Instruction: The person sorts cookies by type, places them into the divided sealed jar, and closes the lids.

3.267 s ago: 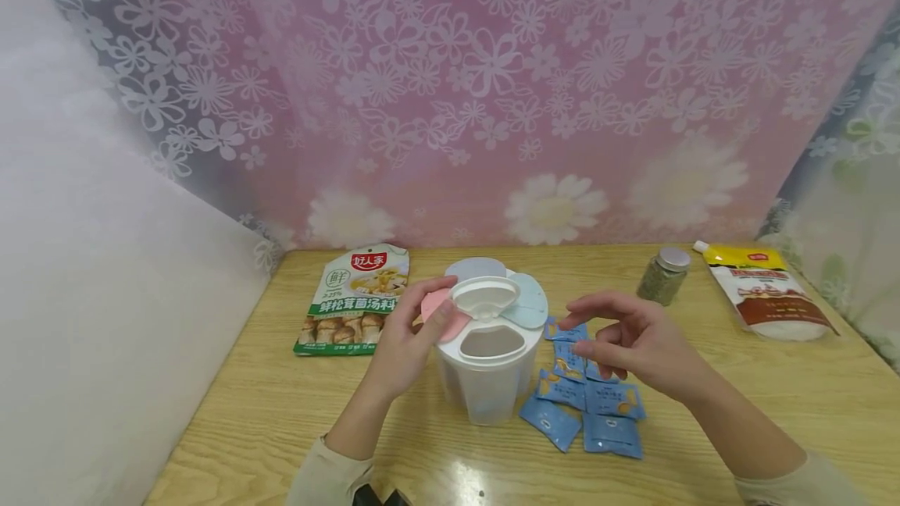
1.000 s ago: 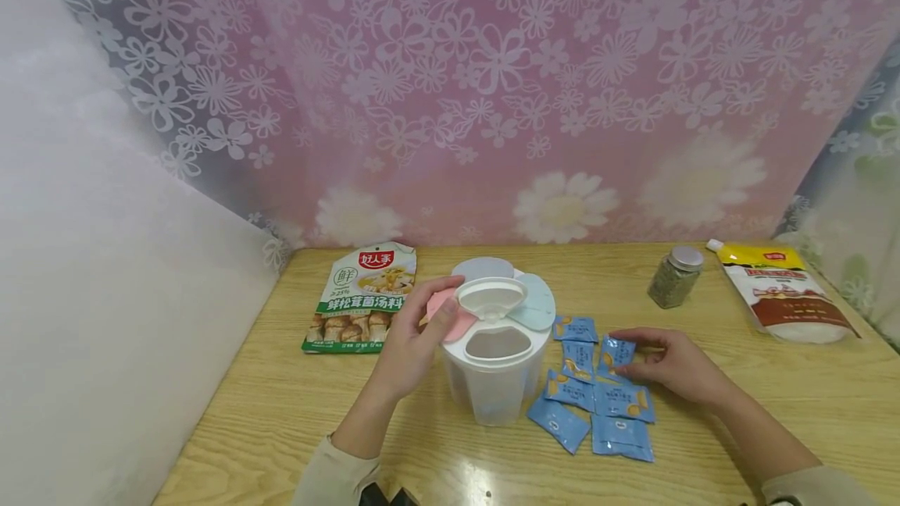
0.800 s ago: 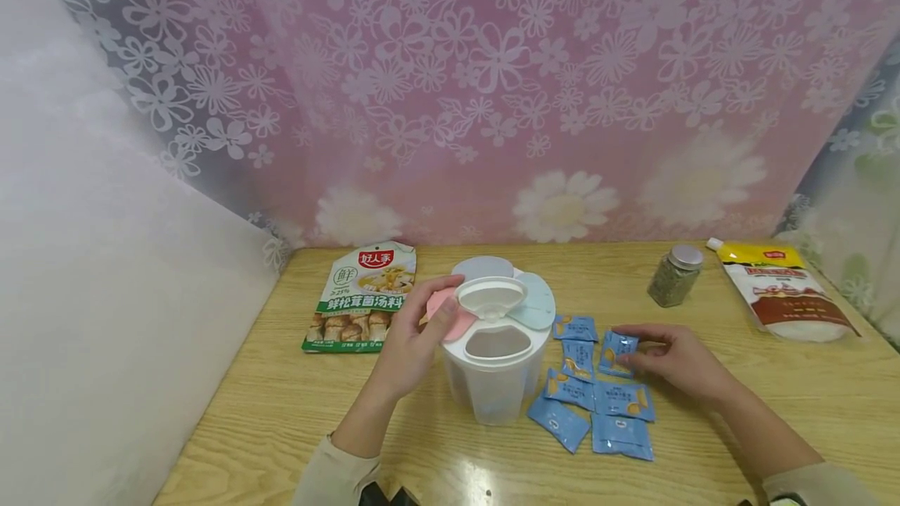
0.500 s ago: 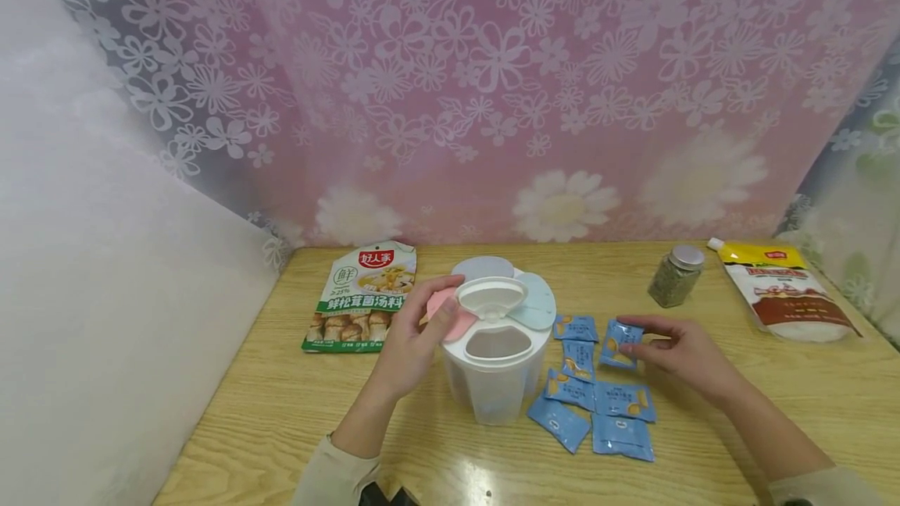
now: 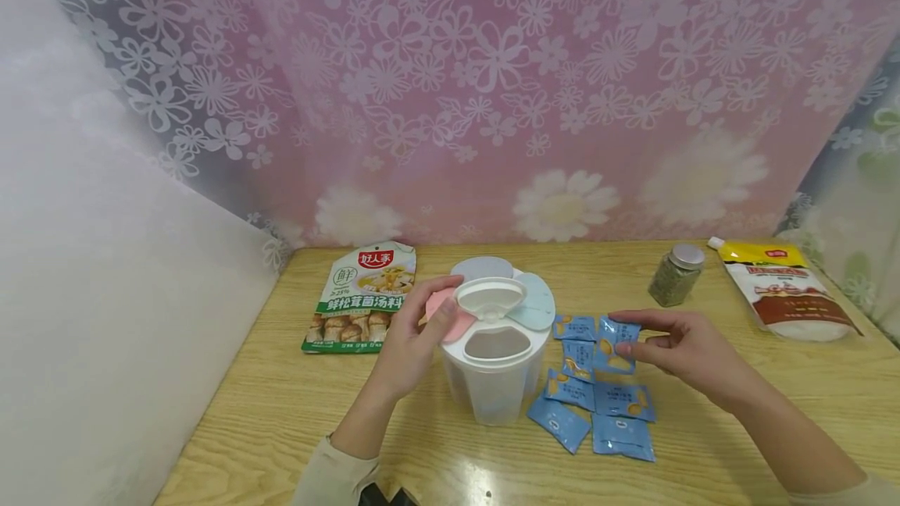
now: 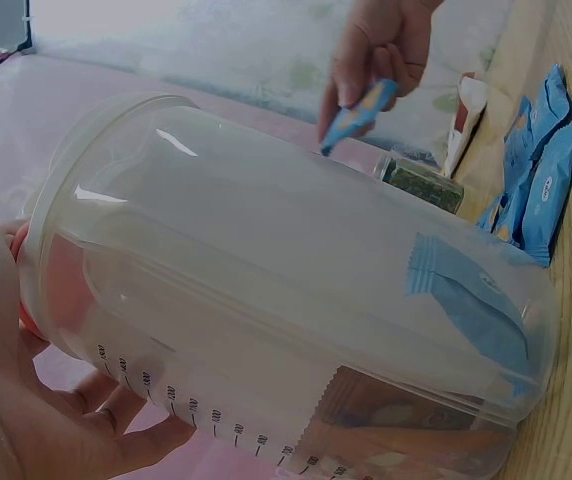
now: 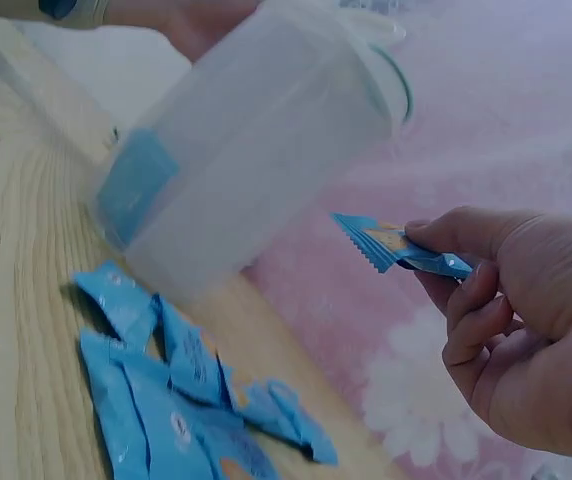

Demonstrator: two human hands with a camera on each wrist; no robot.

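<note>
Near the desk's (image 5: 239, 412) far edge sit jar (image 5: 676, 278) and pouches (image 5: 787, 291), right fingers (image 5: 650, 320) pinching a packet (image 5: 610, 351), left fingers (image 5: 437, 323) gripping a canister (image 5: 498, 398).

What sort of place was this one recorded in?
Probably a makeshift tabletop setup indoors, though the wider room is out of view: floral cloth hangs behind a wood-grain table, where food packets surround a plastic container.
</note>
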